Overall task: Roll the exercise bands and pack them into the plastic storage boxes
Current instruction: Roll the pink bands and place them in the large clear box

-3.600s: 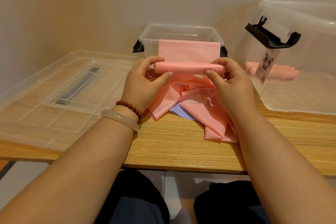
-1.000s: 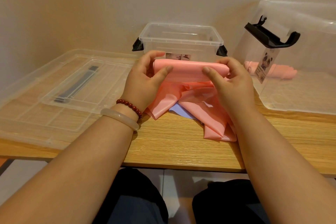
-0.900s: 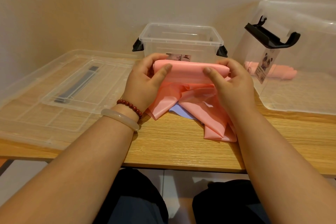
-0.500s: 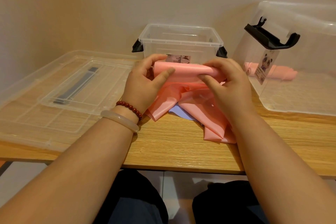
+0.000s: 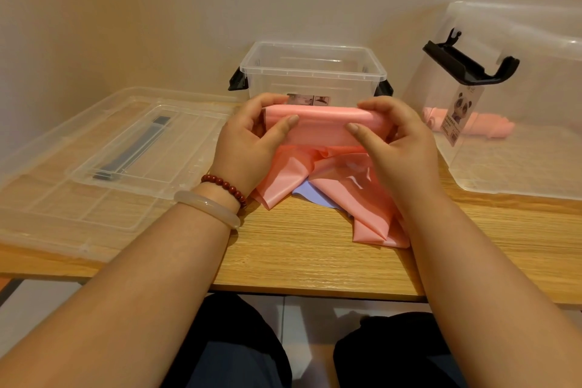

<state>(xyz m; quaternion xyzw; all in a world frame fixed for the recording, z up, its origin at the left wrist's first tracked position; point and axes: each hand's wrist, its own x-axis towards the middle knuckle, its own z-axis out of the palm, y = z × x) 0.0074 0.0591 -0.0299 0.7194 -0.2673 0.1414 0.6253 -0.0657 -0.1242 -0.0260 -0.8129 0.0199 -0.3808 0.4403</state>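
Red bead bracelet (image 5: 224,186), pale bangle (image 5: 206,208), dark trousers (image 5: 239,350)

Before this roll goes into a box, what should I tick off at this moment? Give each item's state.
1. Both ends of the pink roll gripped, by the left hand and the right hand: ok.
2. Roll's tail fully wound in: cannot tell; it overlaps the loose pink bands beneath.
3. Small clear box behind the hands open, lid off: ok.
4. Room inside that box: ok, it looks empty.
5. All bands rolled: not ok; the loose pink bands and a purple band lie on the table.
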